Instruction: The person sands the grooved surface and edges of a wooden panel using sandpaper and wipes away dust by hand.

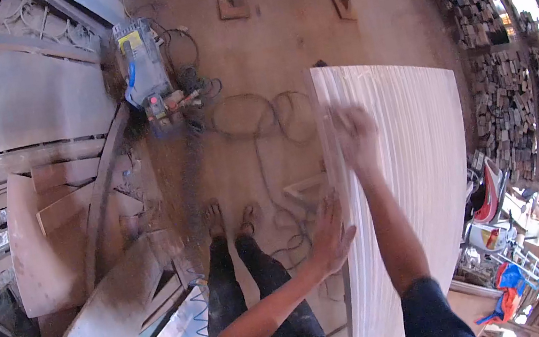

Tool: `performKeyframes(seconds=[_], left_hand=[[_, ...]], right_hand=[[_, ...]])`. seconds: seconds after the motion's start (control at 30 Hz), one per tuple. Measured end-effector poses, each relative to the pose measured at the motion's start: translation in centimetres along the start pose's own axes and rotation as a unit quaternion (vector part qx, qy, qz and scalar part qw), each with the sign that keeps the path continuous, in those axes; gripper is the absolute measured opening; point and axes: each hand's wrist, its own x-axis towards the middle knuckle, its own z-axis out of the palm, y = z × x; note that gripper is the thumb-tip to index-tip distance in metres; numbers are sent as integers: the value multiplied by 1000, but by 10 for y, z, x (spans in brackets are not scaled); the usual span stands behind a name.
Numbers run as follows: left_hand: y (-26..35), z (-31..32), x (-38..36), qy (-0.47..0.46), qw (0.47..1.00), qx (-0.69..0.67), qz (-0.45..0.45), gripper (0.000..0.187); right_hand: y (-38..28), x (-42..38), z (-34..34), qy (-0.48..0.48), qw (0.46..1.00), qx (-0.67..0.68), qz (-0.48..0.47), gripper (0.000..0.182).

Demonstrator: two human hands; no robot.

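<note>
A large pale wooden panel [413, 139] with streaky lengthwise grain stands to my right, its long edge facing me. My left hand [331, 235] lies against that edge with fingers stretched out and thumb apart. Further up the panel, my right hand [354, 130] is over the surface close to the same edge. Motion smears its fingers, so I cannot make out whether they hold anything.
A dusty machine [147, 75] with a blue hose and a red button stands at the upper left. Loose cables [257, 135] coil across the floor. Curved wooden pieces [98, 330] lean at the left. Stacked wood blocks [503, 110] line the right side.
</note>
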Motion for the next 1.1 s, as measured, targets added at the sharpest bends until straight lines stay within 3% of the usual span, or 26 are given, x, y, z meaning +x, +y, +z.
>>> performKeyframes(seconds=[0.03,0.1,0.23,0.33,0.47,0.53,0.63,0.67,0.73,0.8,0.9,0.97,1.03,1.1], left_hand=[[3,7,-13,9,999,28,16,84],[-3,35,-57,-9,999,31,-7,84],[2,43,-73,-21,998,-10,-51,82],[-13,27,-13,28,998,51,19,80],[-2,-2,24,73,991,94,57,79],[8,-3,12,54,987,146,42,79],[-3,26,-48,13,991,133,28,78],[-1,32,-70,-16,990,141,18,77],[2,30,-102,-75,985,151,21,76],[-6,13,-130,-107,981,159,37,76],[-27,-6,-153,-109,976,187,-9,75],[-30,-11,-141,-48,991,77,-100,75],[-20,11,-115,-43,993,74,-78,77],[-8,32,-85,-47,996,69,-24,81]], right_hand=[[7,30,13,27,996,-50,-67,22],[-14,76,20,18,997,80,-12,22],[-3,12,4,-8,996,84,41,23],[-6,-68,-26,-28,992,92,87,28],[-2,-28,-13,-24,976,198,85,24],[-5,20,-7,-52,994,94,30,23],[-7,26,0,-16,991,130,16,24],[9,5,2,-27,997,61,26,26],[6,-50,-12,6,995,95,35,30],[-14,-87,-28,-19,988,85,127,33],[-1,-56,-10,-14,994,83,73,35],[12,7,20,26,998,40,34,32],[13,38,29,51,998,30,0,32],[-9,53,9,-44,985,143,88,35]])
